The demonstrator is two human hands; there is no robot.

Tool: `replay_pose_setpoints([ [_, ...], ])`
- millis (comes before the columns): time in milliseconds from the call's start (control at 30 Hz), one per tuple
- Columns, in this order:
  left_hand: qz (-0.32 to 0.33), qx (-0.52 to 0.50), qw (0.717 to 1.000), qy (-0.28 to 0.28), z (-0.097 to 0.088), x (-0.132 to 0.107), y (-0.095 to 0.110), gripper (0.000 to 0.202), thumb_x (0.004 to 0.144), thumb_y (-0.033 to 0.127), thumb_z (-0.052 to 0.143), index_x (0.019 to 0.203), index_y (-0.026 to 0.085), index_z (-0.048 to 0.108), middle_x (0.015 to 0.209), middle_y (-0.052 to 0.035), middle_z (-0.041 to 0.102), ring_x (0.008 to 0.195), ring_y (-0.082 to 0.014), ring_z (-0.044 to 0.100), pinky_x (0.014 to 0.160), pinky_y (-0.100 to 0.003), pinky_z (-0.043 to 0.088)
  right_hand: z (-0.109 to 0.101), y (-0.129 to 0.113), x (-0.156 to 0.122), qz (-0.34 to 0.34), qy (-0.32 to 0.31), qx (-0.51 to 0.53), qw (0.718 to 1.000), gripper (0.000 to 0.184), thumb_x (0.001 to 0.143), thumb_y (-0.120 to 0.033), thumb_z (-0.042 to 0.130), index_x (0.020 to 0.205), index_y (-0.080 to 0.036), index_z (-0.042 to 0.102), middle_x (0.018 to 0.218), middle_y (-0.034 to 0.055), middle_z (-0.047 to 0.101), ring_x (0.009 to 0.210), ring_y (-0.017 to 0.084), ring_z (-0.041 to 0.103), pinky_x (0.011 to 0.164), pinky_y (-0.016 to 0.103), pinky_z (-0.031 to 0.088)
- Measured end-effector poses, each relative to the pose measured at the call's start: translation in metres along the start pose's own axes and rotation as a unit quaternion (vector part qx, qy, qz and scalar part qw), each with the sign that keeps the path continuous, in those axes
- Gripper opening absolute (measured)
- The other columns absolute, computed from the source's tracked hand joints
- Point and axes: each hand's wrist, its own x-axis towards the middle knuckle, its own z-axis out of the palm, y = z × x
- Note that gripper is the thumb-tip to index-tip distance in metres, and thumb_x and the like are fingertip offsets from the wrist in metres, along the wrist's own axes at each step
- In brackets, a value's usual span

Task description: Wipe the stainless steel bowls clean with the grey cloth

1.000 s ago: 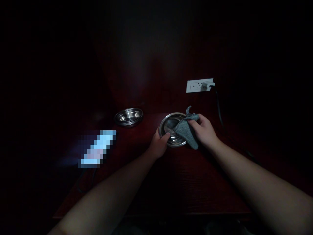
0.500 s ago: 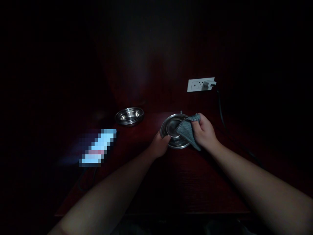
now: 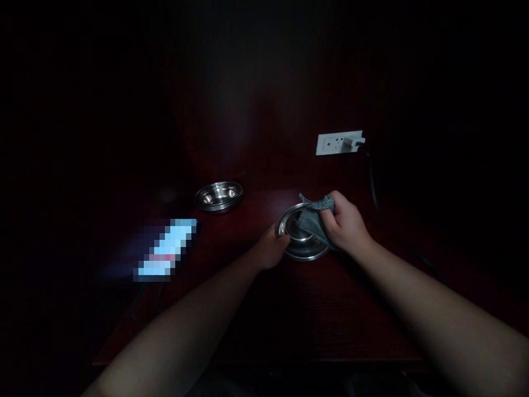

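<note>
The left hand had the near-left rim of a shiny metal bowl, thumb folded over the edge and the fingers out of sight below! Across from it, just right of the frame's centre, the right hand was closed on a grey-green cloth, the thumb pinning the bunched fabric, the rest of it spread over the bowl's right side. The bowl sat just below and right of the centre, its hollow turned up toward the camera; whether its base touched the dark red tabletop, you couldn't tell. Two bare forearms reached in from the lower corners. Further out, left of centre at mid-height, there was a nest of metal bowls, one inside another, well apart from the hands. Below that, on the left, glowed a bright, pixelated rectangle, its details lost in the blocks. And to the upper right, a white wall socket held a white plug, with a dark cord dropping away into deep shadow.
</note>
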Motion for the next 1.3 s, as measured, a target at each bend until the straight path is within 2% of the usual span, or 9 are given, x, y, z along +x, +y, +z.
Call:
replay_pose_setpoints([
  [167,-0.020,0.011,1.000,0.001,0.001,-0.001,-0.003,0.050,0.072,0.010,0.053,0.122,0.018,0.057,0.123,-0.0074,0.064,0.113,-0.0240,0.058,0.100,-0.040,0.042,-0.004,-0.002,0.001,-0.049,-0.006,-0.022,0.999,0.011,0.081,-0.023,0.052,0.074,-0.022,0.044,0.065,-0.0016,0.047,0.058,0.014,0.045,0.055,0.027,0.034],
  [300,-0.024,-0.043,0.999,0.000,0.005,-0.001,-0.004,0.049,0.071,0.012,0.056,0.119,0.018,0.059,0.112,-0.0072,0.068,0.110,-0.0253,0.059,0.097,-0.041,0.044,-0.006,-0.005,0.001,-0.079,0.012,-0.013,0.997,0.006,0.079,-0.024,0.056,0.079,-0.020,0.051,0.069,-0.0003,0.053,0.062,0.015,0.050,0.058,0.027,0.039],
  [500,-0.053,-0.106,0.991,0.054,0.009,0.001,-0.004,0.041,0.066,0.011,0.057,0.106,0.015,0.063,0.102,-0.0065,0.071,0.102,-0.0245,0.063,0.094,-0.039,0.046,-0.004,-0.008,-0.002,-0.036,0.049,0.018,0.998,0.018,0.076,-0.026,0.060,0.092,-0.018,0.059,0.082,0.0043,0.063,0.067,0.017,0.058,0.059,0.029,0.045],
  [667,-0.061,-0.108,0.987,0.101,0.008,0.003,-0.009,0.044,0.066,0.011,0.055,0.109,0.016,0.061,0.101,-0.0061,0.071,0.099,-0.0238,0.064,0.093,-0.039,0.047,0.003,-0.006,-0.003,0.029,0.007,0.053,0.998,0.029,0.081,-0.025,0.052,0.107,-0.016,0.063,0.103,0.0112,0.064,0.079,0.021,0.062,0.054,0.029,0.047],
  [767,-0.038,-0.084,0.991,0.101,0.007,0.004,-0.010,0.050,0.067,0.011,0.054,0.116,0.017,0.059,0.110,-0.0066,0.069,0.105,-0.0238,0.062,0.095,-0.039,0.047,0.006,-0.004,-0.003,0.057,-0.012,0.060,0.996,0.029,0.085,-0.025,0.047,0.108,-0.017,0.063,0.103,0.0111,0.064,0.081,0.022,0.062,0.063,0.033,0.050],
  [867,-0.010,-0.066,0.993,0.101,0.007,0.005,-0.011,0.055,0.067,0.010,0.053,0.122,0.017,0.056,0.118,-0.0072,0.065,0.111,-0.0240,0.059,0.098,-0.039,0.045,0.007,-0.003,-0.001,0.036,-0.029,0.017,0.999,0.024,0.086,-0.027,0.045,0.101,-0.017,0.061,0.100,0.0114,0.063,0.090,0.025,0.060,0.081,0.040,0.048],
  [933,0.000,-0.061,0.993,0.101,0.007,0.006,-0.011,0.058,0.067,0.009,0.052,0.124,0.017,0.054,0.122,-0.0076,0.064,0.114,-0.0240,0.058,0.100,-0.039,0.044,0.006,-0.003,0.000,0.022,-0.035,-0.035,0.999,0.020,0.087,-0.029,0.044,0.096,-0.017,0.058,0.098,0.0123,0.061,0.094,0.026,0.057,0.086,0.043,0.045],
  [1100,-0.003,-0.053,0.992,0.110,0.008,0.006,-0.008,0.058,0.068,0.009,0.052,0.125,0.017,0.053,0.124,-0.0082,0.062,0.115,-0.0238,0.057,0.102,-0.039,0.043,0.004,-0.003,0.000,0.039,-0.043,-0.113,0.992,0.014,0.088,-0.035,0.042,0.084,-0.022,0.043,0.084,0.0088,0.055,0.080,0.025,0.054,0.073,0.038,0.043],
  [1300,-0.059,-0.081,0.991,0.088,0.009,0.003,-0.004,0.046,0.066,0.008,0.053,0.110,0.015,0.060,0.107,-0.0069,0.069,0.105,-0.0232,0.062,0.096,-0.038,0.047,0.002,-0.003,0.001,0.051,-0.082,-0.123,0.988,0.023,0.090,-0.044,0.040,0.080,-0.024,0.036,0.073,0.0042,0.053,0.061,0.020,0.049,0.057,0.031,0.034],
])
